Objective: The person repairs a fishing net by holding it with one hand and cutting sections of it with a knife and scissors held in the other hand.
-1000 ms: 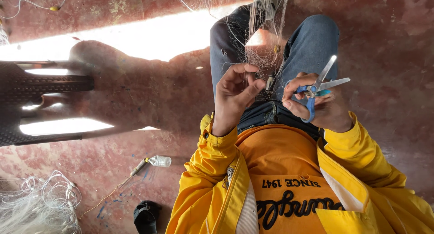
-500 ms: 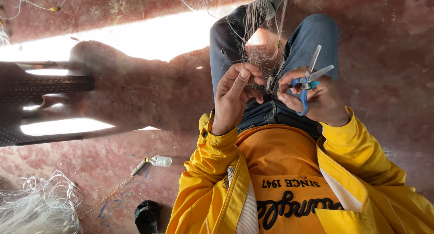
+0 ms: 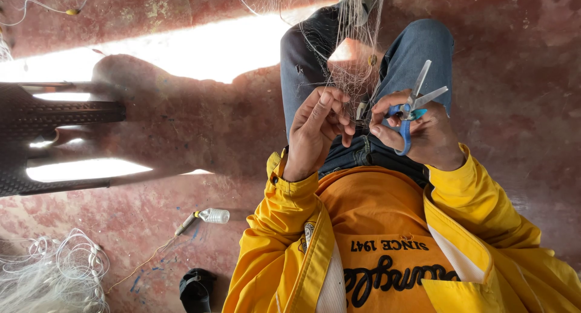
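Note:
My left hand (image 3: 315, 131) is raised over my lap, its fingertips pinched on thin strands of a pale fishing net (image 3: 354, 59) that hangs down between my knees. Close beside it, my right hand (image 3: 423, 134) grips blue-handled scissors (image 3: 414, 104); the metal blades are slightly apart and point up and away from me. The fingertips of the two hands nearly meet at the net. I wear blue jeans (image 3: 417, 53), an orange shirt and a yellow jacket (image 3: 272, 246).
A dark ribbed plastic seat (image 3: 54, 116) stands at the left on the red floor. A heap of white net (image 3: 48, 277) lies bottom left. A small clear bottle on a stick (image 3: 209, 216) and a black sandal (image 3: 196, 289) lie near my left side. A line with yellow floats (image 3: 72, 12) runs along the top.
My right hand has brought the scissors left and closer to my left hand. The left hand's fingers have shifted on the net strands.

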